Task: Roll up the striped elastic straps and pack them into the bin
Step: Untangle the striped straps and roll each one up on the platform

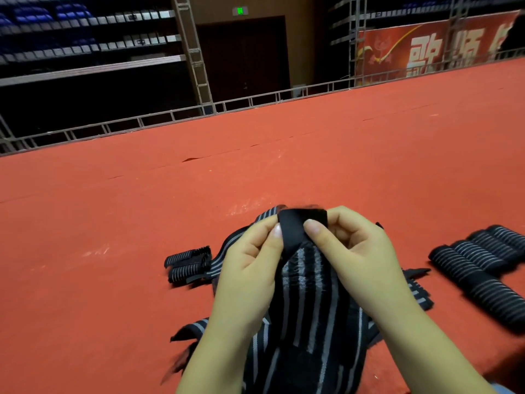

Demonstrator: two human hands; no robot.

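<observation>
Hands at lower centre: left hand [250, 268] and right hand [355, 260] both pinch the black end of a striped strap [309, 302], starting its roll. Finished rolls [483, 265] lie at right, two more [187, 264] at left. No bin in sight; packing looks undone.

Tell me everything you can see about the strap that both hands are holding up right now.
The strap is a long black elastic band with grey lengthwise stripes, looking like woven stretch fabric. Its top end is a plain black tab, folded over. The left hand and right hand pinch that tab between thumb and fingers, holding it above the red carpet. The rest hangs unrolled toward the camera, draping over other loose straps below.
</observation>
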